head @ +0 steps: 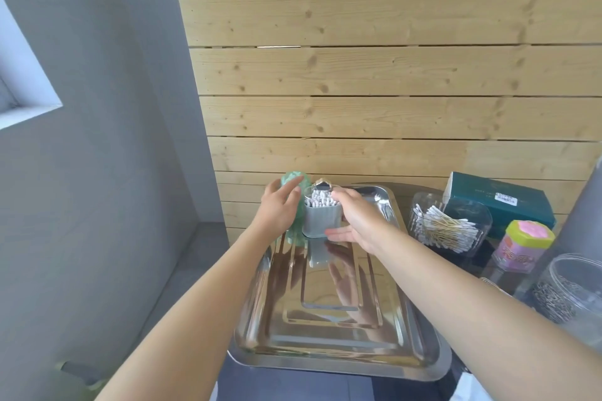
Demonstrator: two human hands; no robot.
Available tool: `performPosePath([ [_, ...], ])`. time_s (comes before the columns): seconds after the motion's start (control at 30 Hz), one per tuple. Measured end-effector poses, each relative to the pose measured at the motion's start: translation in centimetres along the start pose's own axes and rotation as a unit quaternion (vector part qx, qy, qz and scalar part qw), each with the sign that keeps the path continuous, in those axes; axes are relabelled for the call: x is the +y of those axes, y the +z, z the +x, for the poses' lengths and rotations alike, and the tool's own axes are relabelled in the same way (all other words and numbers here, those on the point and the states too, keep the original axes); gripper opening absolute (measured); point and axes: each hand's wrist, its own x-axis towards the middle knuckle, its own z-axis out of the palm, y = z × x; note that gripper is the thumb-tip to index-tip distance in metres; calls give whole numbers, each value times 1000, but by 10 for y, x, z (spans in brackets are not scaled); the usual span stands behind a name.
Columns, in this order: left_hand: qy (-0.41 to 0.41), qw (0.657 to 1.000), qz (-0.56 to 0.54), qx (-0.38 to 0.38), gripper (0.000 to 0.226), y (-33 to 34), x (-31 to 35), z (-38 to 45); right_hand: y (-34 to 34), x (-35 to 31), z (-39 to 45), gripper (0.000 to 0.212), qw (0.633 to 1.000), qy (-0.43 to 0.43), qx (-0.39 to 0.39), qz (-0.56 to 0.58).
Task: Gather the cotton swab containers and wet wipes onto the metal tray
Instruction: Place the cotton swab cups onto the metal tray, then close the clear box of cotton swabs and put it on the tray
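On tray point(325, 355): one grey swab container point(321, 221), right hand point(355, 221) grasping; one green object point(294, 205), left hand point(278, 208) relaxed against it.
Beside tray: one clear swab box point(449, 225), one pink jar point(521, 249), one teal box point(498, 202).

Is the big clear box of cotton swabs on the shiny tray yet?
No, the big clear box of cotton swabs stands on the table right of the metal tray.

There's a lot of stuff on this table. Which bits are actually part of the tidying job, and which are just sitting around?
Part of the job:
- metal tray
- grey swab container, between both hands, on the tray
- clear swab container, off the tray
- green object behind the left hand; unclear what it is

Just lying about:
- teal box
- pink jar
- clear jar of dark metal bits
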Motion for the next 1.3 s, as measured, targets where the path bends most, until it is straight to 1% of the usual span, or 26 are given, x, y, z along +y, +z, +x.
performPosePath([
  [0.1,-14,999,-41,-3,45,-1,2,-5,1,3,-6,33,1000,-16,8,-3],
  [0.17,-7,998,-44,32,46,-1,2,-12,2,7,-11,22,999,-31,-8,-11],
  [0.2,-3,998,-35,54,45,-1,2,-17,4,10,-13,22,999,-40,-21,-15],
  [0.27,-10,997,-4,71,45,-1,1,-30,8,17,-17,28,996,-58,-52,-34],
  [0.33,-25,997,38,59,47,-2,-2,-43,11,24,-20,33,991,-82,-71,-81],
  [0.4,-22,995,88,51,45,-4,-7,-52,12,31,-22,37,984,-98,-78,-125],
  [0.53,-9,986,167,28,41,-9,-11,-57,9,36,-31,55,977,-74,-113,-163],
  [0.67,-24,978,204,19,46,-7,-14,-62,15,35,-33,59,971,-75,-128,-185],
  [0.73,-38,975,220,18,50,-4,-14,-61,20,30,-32,66,962,-66,-127,-231],
  [0.8,-65,970,233,14,52,-3,-12,-59,23,24,-31,74,947,-45,-130,-290],
  [0.87,-94,966,241,5,54,-2,-8,-55,25,19,-32,78,936,-34,-130,-327],
  [0.93,-118,964,239,8,54,-1,-3,-55,25,17,-34,80,933,-36,-122,-336],
  [1.03,-125,962,237,45,55,3,5,-61,22,19,-42,76,948,-51,-94,-300],
  [1.13,-72,962,251,83,51,9,21,-73,9,20,-57,66,956,-74,-57,-278],
  [1.2,-42,967,239,82,47,14,34,-80,-4,17,-67,58,959,-84,-25,-270],
  [1.3,-16,976,208,60,44,25,58,-92,-30,12,-88,47,956,-102,21,-276],
])
